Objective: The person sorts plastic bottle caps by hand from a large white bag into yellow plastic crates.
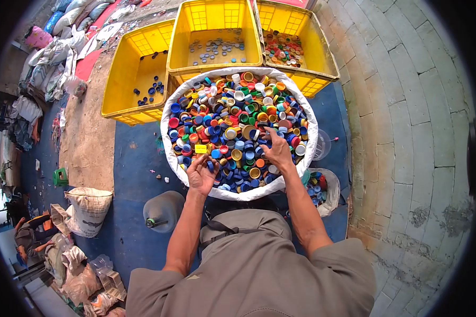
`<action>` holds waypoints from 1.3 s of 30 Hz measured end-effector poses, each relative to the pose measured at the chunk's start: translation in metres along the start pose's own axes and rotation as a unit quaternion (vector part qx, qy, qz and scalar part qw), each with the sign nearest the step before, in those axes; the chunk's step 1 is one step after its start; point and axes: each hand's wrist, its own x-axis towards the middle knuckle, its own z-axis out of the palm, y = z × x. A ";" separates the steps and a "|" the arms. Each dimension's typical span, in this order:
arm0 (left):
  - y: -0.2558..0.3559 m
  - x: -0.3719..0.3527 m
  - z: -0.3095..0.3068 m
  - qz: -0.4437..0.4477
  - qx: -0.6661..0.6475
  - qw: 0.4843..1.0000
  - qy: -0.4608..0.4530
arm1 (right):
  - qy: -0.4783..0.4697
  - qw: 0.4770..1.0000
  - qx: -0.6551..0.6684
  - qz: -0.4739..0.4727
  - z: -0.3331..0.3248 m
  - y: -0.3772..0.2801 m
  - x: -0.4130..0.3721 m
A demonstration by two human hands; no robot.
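Observation:
A round white sack with a rolled rim (313, 124) stands before me, heaped with bottle caps (231, 133) of many colours. My left hand (201, 176) is at its near left side, palm turned up and fingers curled around a blue bottle cap (210, 166). Over the right part of the heap, my right hand (278, 152) points down with thumb and index finger apart among the caps. No cap can be made out between those fingers. A small yellow tag (200, 149) lies on the caps just beyond my left hand.
Behind the sack stand three yellow crates: the left one (122, 79) with dark blue caps, the middle one (215, 57) with pale caps, the right one (322, 45) with mixed caps. A large clear bottle (164, 211) lies left. A smaller cap sack (330, 198) sits right. Someone (29, 238) is far left.

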 end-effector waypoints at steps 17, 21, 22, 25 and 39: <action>-0.090 0.020 0.029 0.221 0.545 0.809 -0.014 | 0.104 0.799 0.538 0.247 -0.027 0.023 -0.041; -0.110 0.036 0.060 0.324 0.689 0.643 -0.085 | 0.116 0.709 0.642 0.267 -0.039 0.042 -0.075; -0.115 0.040 0.066 0.349 0.707 0.604 -0.116 | 0.120 0.696 0.656 0.266 -0.042 0.042 -0.083; -0.122 0.065 0.068 0.399 0.762 0.469 -0.198 | 0.123 0.670 0.673 0.288 -0.049 0.043 -0.102; -0.128 0.079 0.077 0.335 0.673 0.636 -0.175 | 0.084 0.627 0.713 0.302 -0.054 0.036 -0.114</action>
